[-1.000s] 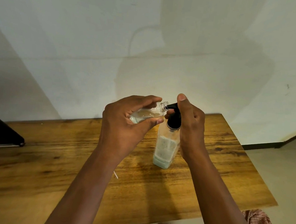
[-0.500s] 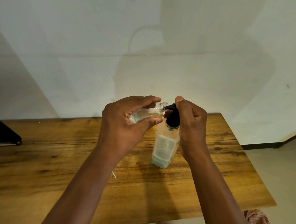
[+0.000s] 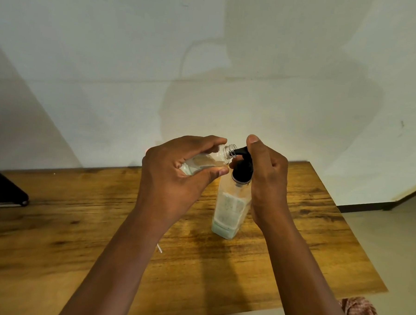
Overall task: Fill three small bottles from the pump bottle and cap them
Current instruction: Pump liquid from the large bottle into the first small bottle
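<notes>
A tall clear pump bottle (image 3: pixel 230 211) with a black pump head (image 3: pixel 242 168) stands on the wooden table (image 3: pixel 77 234), a little pale liquid at its bottom. My left hand (image 3: pixel 174 179) grips a small clear bottle (image 3: pixel 206 161), tilted sideways, its open neck right at the black spout. Some pale liquid lies inside it. My right hand (image 3: pixel 266 177) wraps round the pump bottle's neck from the right, the thumb lying on top of the pump head. No caps or other small bottles are in view.
A dark flat object (image 3: pixel 0 189) lies at the table's left edge. A tiny white scrap (image 3: pixel 159 248) sits on the wood near my left forearm. Checked cloth (image 3: pixel 362 314) shows below the table's right front corner. A pale wall stands behind.
The pump head dipped half a second ago and has come back up a little. The small bottle stays at the spout, and both hands keep their holds.
</notes>
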